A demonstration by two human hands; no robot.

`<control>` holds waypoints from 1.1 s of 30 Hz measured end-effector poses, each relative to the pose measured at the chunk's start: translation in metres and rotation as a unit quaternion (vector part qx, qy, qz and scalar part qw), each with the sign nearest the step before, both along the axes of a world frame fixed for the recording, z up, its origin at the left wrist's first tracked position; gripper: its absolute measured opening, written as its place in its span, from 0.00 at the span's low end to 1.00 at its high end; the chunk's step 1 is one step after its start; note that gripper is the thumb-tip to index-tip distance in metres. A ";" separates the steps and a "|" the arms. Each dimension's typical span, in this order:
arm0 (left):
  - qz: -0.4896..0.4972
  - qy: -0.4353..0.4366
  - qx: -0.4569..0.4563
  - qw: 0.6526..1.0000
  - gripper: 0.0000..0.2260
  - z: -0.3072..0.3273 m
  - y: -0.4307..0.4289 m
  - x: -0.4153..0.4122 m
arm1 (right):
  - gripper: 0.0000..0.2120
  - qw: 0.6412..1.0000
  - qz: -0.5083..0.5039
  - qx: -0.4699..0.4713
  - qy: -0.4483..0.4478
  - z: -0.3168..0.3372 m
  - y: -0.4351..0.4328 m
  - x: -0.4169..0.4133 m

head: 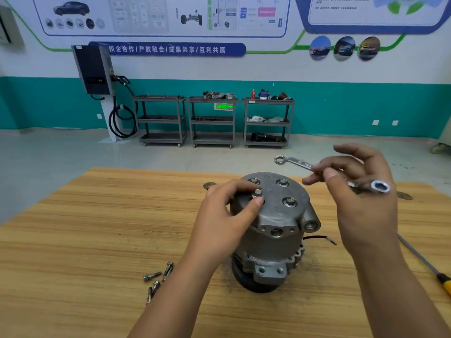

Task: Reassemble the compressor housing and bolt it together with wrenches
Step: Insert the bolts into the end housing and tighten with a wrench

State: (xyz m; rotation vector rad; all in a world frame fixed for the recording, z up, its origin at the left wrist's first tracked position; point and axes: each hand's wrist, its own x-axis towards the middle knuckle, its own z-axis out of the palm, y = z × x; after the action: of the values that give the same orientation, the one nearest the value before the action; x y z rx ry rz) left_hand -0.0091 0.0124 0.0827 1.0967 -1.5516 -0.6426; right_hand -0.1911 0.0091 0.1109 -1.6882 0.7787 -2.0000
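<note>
A grey metal compressor housing [273,230] stands upright on the wooden table [97,228], its end cover facing up with several bolts in it. My left hand [227,215] pinches one bolt [258,192] on the cover's left side between thumb and fingers. My right hand [361,191] hovers above and right of the housing and holds a double ring wrench [292,163] between thumb and fingers. One ring end points away to the left, and the other ring end sticks out near my knuckles.
Several loose bolts [158,276] lie on the table left of the housing. A screwdriver with a yellow handle [439,276] lies at the right edge. A red wire [322,239] trails from the housing. Three grey shelf carts [214,120] stand by the far wall.
</note>
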 end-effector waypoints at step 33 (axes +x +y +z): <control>0.061 0.041 -0.032 0.997 0.10 -0.007 0.004 -0.014 | 0.09 0.950 0.210 0.183 -0.141 -0.010 -0.035 -0.005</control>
State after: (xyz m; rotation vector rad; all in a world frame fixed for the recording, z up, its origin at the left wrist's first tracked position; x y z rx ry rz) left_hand -0.0227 0.0160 0.0760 1.0938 -1.4138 -0.5455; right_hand -0.1956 -0.0256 0.1006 -1.2018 0.5828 -1.6307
